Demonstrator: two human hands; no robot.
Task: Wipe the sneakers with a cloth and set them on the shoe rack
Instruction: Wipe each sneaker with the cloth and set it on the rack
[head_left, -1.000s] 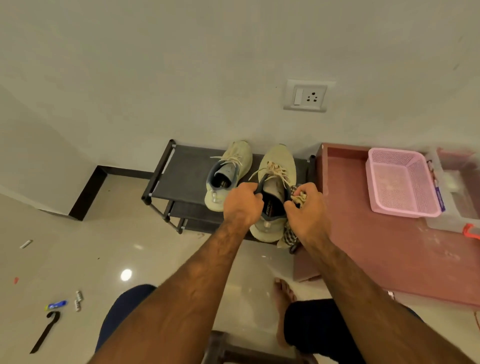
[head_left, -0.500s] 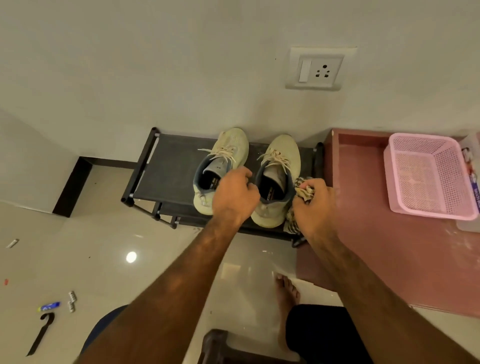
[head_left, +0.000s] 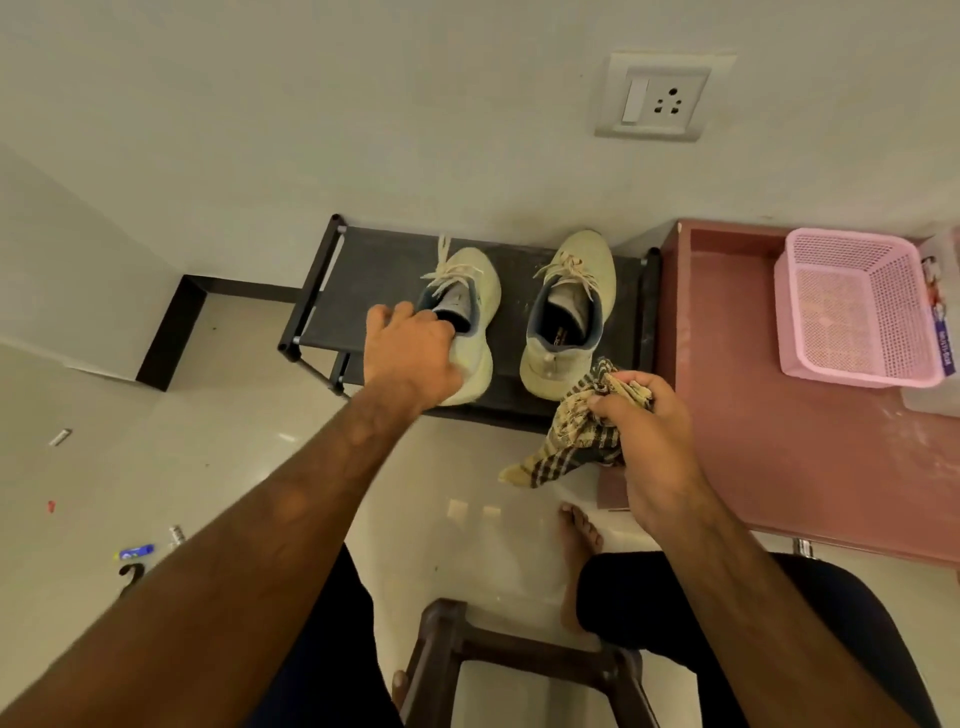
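Note:
Two pale yellow-green sneakers stand on the top shelf of a black shoe rack (head_left: 363, 270) against the wall. My left hand (head_left: 410, 353) grips the heel collar of the left sneaker (head_left: 475, 291), fingers curled into its opening. The right sneaker (head_left: 571, 312) stands alone, toe to the wall, nothing touching it. In front of the rack's right end, my right hand (head_left: 649, 441) holds a bunched checked cloth (head_left: 576, 441), whose loose corner hangs down over the floor.
A reddish low platform (head_left: 779, 441) adjoins the rack on the right, bearing a pink plastic basket (head_left: 857, 306). A dark wooden stool (head_left: 519, 660) is between my legs, my bare foot (head_left: 576, 540) on the glossy tiles. Small items litter the floor (head_left: 135, 553) at left. A wall socket (head_left: 657, 98) is above.
My left hand moved from the right sneaker to the left one and took its heel. My right hand drew back with the cloth. The right sneaker now stands on the rack, released.

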